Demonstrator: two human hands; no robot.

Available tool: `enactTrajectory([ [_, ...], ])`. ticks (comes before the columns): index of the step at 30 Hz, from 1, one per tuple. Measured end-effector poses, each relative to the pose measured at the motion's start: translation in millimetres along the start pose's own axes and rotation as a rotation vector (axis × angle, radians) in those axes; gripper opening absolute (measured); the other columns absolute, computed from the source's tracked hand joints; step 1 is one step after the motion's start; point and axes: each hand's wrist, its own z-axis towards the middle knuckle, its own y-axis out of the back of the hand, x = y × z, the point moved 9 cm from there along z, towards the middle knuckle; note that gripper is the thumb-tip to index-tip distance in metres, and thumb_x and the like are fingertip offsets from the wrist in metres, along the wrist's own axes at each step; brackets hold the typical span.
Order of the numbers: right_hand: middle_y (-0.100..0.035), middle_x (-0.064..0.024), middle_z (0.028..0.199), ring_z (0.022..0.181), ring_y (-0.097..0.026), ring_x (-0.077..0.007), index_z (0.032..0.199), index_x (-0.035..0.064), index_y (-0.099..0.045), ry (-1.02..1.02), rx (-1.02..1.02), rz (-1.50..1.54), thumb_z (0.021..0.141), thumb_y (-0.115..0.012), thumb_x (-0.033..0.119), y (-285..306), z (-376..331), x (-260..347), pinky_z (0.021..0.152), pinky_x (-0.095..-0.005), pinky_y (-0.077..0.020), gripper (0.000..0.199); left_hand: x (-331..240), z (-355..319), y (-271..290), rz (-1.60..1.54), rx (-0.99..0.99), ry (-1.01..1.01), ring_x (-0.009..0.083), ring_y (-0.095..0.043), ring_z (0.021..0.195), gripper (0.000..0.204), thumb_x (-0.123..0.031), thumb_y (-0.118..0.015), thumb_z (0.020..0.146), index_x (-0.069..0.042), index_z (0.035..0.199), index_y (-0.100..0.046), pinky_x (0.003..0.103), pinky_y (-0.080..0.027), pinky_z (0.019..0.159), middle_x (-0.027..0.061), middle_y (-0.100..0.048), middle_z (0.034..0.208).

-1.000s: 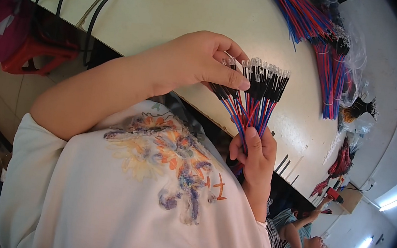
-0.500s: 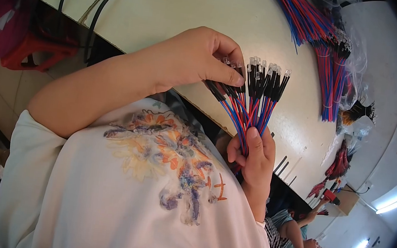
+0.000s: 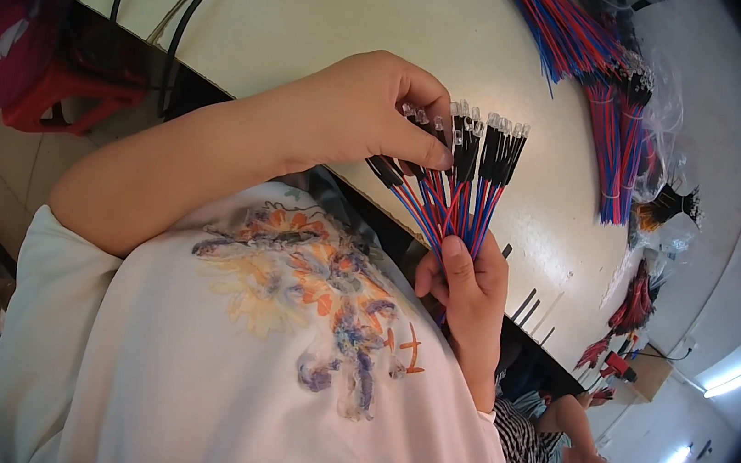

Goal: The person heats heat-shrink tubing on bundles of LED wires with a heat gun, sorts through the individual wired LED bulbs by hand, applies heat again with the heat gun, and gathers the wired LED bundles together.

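A fanned bundle of wired LEDs (image 3: 456,210) is held up before me over the table's front edge. Each has a clear bulb, a black sleeve and red and blue wires. My right hand (image 3: 475,281) is closed round the wires low down, its thumb lying across them. From the left my left hand (image 3: 404,111) reaches in at the sleeves, thumb and fingers closed on part of the fan. Several bulbs show within its curled fingers, and exactly how many it grips is hidden. A gap separates a group of LEDs on the right from the others.
Tied bundles of red and blue wires (image 3: 615,160) and plastic film lie at the table's (image 3: 361,8) far right. Black cables (image 3: 188,19) cross its left side. Thin black sleeves (image 3: 526,306) lie near the right edge. Another person (image 3: 567,441) works at the lower right.
The LED fan has spread, with a gap opening toward its right side. My right hand has shifted slightly left; my left hand has barely moved. The other person's arms have moved.
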Motion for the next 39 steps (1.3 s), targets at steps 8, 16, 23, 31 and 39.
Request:
enactTrajectory([
  [8,-0.059,-0.0039,0.081,0.057,-0.054,-0.0104,0.122,-0.0009,-0.050,0.064,-0.014,0.094,0.097,-0.054,0.016,4.0,1.1,2.2,0.047,-0.0196,-0.0361,0.030,-2.6,-2.5,-0.6,0.031,0.011,0.021,0.0082,-0.057,0.072,0.016,-0.015,-0.075,0.076,-0.003,0.084,-0.067,0.022,-0.045,0.068,0.0012,-0.063,0.074],
  [16,-0.061,-0.0036,0.085,0.058,-0.055,-0.0088,0.120,-0.0016,-0.052,0.003,-0.028,-0.107,0.096,-0.057,0.016,4.3,-1.4,0.3,0.049,-0.0203,-0.0383,0.031,-6.7,-0.4,-3.2,0.230,0.059,0.089,0.0072,-0.059,0.078,0.020,-0.010,-0.078,0.075,-0.002,0.090,-0.067,0.023,-0.046,0.071,0.0016,-0.065,0.083],
  [23,-0.060,-0.0005,0.073,0.054,-0.052,-0.0063,0.119,-0.0004,-0.053,0.033,-0.064,-0.067,0.095,-0.057,0.015,1.9,0.9,4.9,0.048,-0.0198,-0.0356,0.028,-8.2,-1.7,-2.3,0.093,0.043,0.033,0.0068,-0.058,0.074,0.016,-0.010,-0.078,0.076,-0.002,0.085,-0.067,0.022,-0.045,0.069,0.0005,-0.064,0.078],
  [31,-0.058,-0.0003,0.067,0.056,-0.052,-0.0042,0.118,0.0008,-0.054,0.083,-0.051,-0.282,0.097,-0.054,0.018,-0.7,1.6,6.7,0.048,-0.0184,-0.0339,0.027,-4.3,0.3,-1.8,0.093,0.004,0.028,0.0056,-0.056,0.072,0.016,-0.011,-0.077,0.076,-0.001,0.084,-0.066,0.020,-0.044,0.066,0.0005,-0.064,0.079],
  [39,-0.058,-0.0018,0.068,0.050,-0.042,-0.0023,0.119,0.0004,-0.053,0.047,-0.023,-0.084,0.101,-0.044,0.027,1.5,0.0,6.0,0.045,-0.0179,-0.0286,0.033,-5.2,-4.3,3.7,0.061,-0.011,0.051,0.0072,-0.060,0.076,0.013,-0.009,-0.073,0.079,0.000,0.087,-0.067,0.021,-0.047,0.072,0.0020,-0.065,0.081],
])
